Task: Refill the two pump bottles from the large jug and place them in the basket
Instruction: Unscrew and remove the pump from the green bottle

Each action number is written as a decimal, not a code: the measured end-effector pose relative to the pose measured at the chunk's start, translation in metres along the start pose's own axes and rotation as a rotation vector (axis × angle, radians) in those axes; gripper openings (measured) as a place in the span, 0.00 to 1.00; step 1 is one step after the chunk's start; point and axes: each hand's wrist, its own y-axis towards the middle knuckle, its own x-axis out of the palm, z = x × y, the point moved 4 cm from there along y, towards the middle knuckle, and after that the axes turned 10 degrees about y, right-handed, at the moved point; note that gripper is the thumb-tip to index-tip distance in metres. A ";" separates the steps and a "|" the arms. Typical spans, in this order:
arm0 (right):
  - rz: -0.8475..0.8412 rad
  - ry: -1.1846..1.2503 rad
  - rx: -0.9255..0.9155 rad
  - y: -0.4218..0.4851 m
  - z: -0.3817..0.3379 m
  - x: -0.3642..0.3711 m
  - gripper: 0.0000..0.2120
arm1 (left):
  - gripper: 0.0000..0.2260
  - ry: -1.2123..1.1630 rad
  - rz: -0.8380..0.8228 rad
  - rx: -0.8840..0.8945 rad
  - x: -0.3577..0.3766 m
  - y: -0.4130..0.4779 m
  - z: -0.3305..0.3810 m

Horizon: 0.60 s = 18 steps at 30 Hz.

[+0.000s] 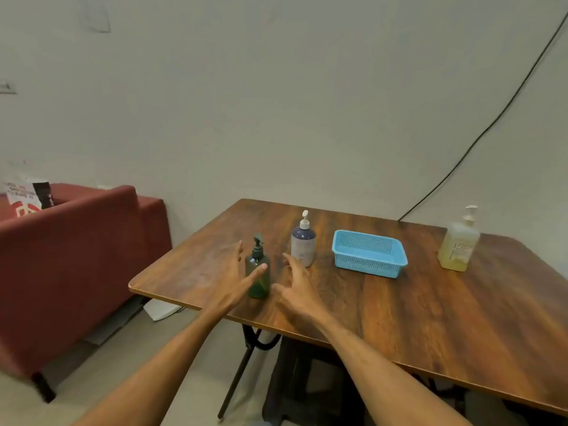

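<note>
- Head view: your left hand reaches over the near edge of the counter with its fingers straight and apart. Its thumb crosses in front of the green bottle; you cannot tell whether it touches.
- Your right hand hovers just to the right of that bottle, fingers spread and relaxed, holding nothing.
- The green bottle stands upright between your two hands, close to the near edge and toward the near left corner, with its dark pump on.
- The blue bottle stands upright a little farther in, beyond your right hand, with its white pump on.
- The basket, pale blue and with nothing in it, sits near the middle of the counter, just right of the blue bottle and apart from it.
- The jug, holding pale yellow liquid and topped with a pump, stands upright toward the far edge, well right of the basket.
- A red sofa sits beyond the left edge, and a black cable runs down the wall to the far edge.
</note>
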 end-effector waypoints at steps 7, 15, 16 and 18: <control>-0.147 0.107 0.062 0.035 0.017 0.033 0.36 | 0.23 -0.052 -0.023 0.100 0.009 0.019 -0.002; -0.016 0.230 0.024 0.033 0.028 -0.002 0.27 | 0.23 -0.021 -0.018 0.214 0.027 0.032 0.028; 0.013 0.237 0.011 0.029 0.029 -0.014 0.27 | 0.24 -0.028 -0.033 0.235 0.033 0.032 0.037; 0.086 0.209 -0.015 0.021 0.031 -0.041 0.27 | 0.24 -0.035 -0.073 0.267 0.051 0.033 0.055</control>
